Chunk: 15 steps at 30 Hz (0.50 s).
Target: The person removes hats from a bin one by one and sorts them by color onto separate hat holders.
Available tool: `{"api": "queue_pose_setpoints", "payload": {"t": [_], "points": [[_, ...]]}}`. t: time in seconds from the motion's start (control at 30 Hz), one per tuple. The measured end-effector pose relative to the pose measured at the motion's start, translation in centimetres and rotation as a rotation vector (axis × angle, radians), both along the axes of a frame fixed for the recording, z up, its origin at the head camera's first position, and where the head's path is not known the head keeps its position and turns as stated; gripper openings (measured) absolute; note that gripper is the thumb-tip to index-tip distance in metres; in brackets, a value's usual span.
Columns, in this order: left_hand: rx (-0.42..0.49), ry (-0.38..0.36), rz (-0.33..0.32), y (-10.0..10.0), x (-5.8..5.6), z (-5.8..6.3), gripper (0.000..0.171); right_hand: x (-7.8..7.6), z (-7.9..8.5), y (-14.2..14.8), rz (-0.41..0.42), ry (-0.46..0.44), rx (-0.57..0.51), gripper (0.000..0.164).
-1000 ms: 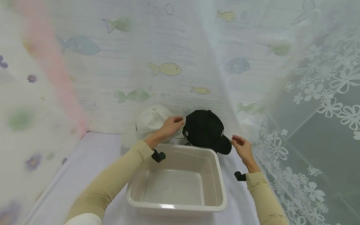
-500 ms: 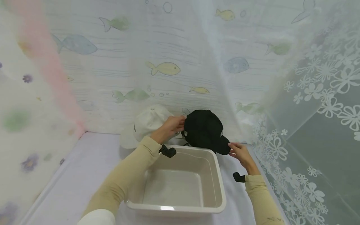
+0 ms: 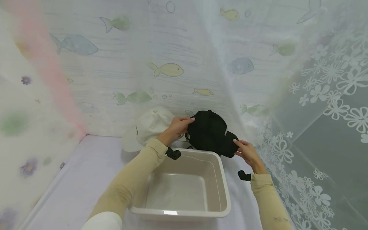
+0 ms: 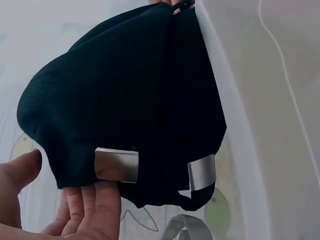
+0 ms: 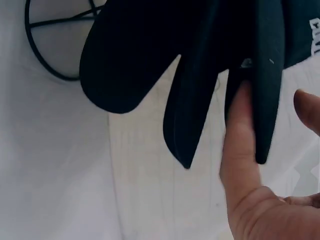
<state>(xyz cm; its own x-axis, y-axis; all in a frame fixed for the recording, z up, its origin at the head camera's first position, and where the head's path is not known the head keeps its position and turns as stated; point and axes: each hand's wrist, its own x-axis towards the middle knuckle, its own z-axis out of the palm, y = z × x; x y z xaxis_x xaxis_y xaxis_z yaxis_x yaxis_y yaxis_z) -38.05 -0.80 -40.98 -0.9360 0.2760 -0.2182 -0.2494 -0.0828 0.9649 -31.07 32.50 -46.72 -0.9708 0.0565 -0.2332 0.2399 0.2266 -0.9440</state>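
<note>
A black baseball cap (image 3: 205,131) leans behind the bin, its brim pointing right. More than one dark brim (image 5: 267,90) shows in the right wrist view, layered like stacked caps. My left hand (image 3: 179,127) holds the cap at its back edge, fingers tucked under near a metal strap buckle (image 4: 116,165), thumb beside the crown. At the brim end, my right hand (image 3: 247,151) grips the brim; one finger (image 5: 240,150) slides between two brims. A white cap (image 3: 153,124) sits to the left, partly covered by my left hand.
A beige plastic bin (image 3: 179,213) stands in front of the caps on a white cloth (image 3: 83,179). Behind them hangs a fish-print curtain (image 3: 172,41), with a flower-patterned sheer panel (image 3: 330,159) at right. Thin black wire (image 5: 47,72) curves beneath the caps.
My right hand has come in from the right and taken hold of the brim. My left hand has closed in on the cap's back. The brim has shifted slightly up and right.
</note>
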Motion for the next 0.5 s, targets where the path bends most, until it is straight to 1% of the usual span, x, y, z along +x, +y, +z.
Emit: {"api": "queue_pose_setpoints", "payload": {"t": [0.07, 0.17, 0.23, 0.4, 0.5], "points": [[0.004, 0.020, 0.024, 0.2, 0.0, 0.0, 0.057, -0.3, 0.2, -0.3, -0.012, 0.000, -0.027, 0.078], [-0.038, 0.056, 0.073, 0.4, -0.1, -0.1, 0.060, -1.1, 0.3, -0.7, -0.044, 0.004, -0.018, 0.077], [-0.073, 0.078, 0.106, 0.5, -0.1, -0.1, 0.058, -1.6, 0.3, -0.8, -0.071, 0.005, -0.018, 0.075], [-0.195, 0.153, 0.216, 0.8, -0.3, -0.3, 0.049, -2.5, 0.6, -1.2, -0.096, 0.017, -0.013, 0.074], [-0.245, 0.183, 0.248, 1.1, -0.2, -0.5, 0.046, -2.7, 0.6, -1.3, -0.117, 0.022, -0.008, 0.071]]}}
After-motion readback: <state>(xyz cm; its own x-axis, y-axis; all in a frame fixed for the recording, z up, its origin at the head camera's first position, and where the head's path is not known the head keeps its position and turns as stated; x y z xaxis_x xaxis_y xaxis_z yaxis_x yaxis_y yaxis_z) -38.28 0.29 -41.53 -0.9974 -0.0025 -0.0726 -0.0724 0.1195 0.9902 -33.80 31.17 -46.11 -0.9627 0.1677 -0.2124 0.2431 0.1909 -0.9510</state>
